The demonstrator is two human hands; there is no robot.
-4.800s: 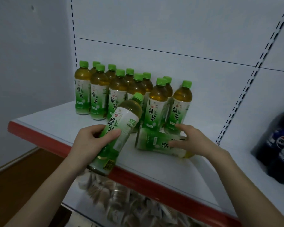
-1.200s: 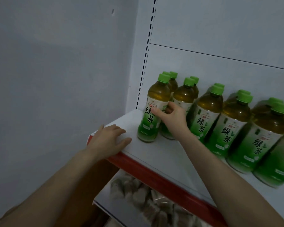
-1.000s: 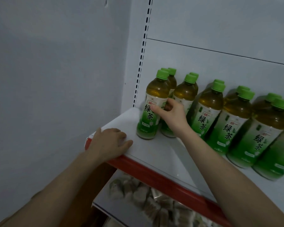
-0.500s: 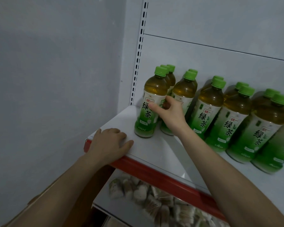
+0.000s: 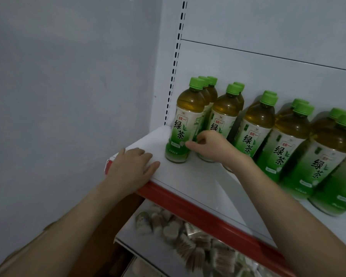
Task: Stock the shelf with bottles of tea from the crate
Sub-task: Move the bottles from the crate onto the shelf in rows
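Left hand point(image 5: 131, 169) flat, fingers spread on smooth white shelf point(image 5: 190, 177) by its glossy red lip, gripping nothing; right hand point(image 5: 213, 145) loosely curled, thumb touching leftmost front bottle point(image 5: 185, 121), clear plastic, amber tea, ribbed green cap, upright in the row

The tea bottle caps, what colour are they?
Bright green caps, clearest in the head view, on every tea bottle on the shelf.
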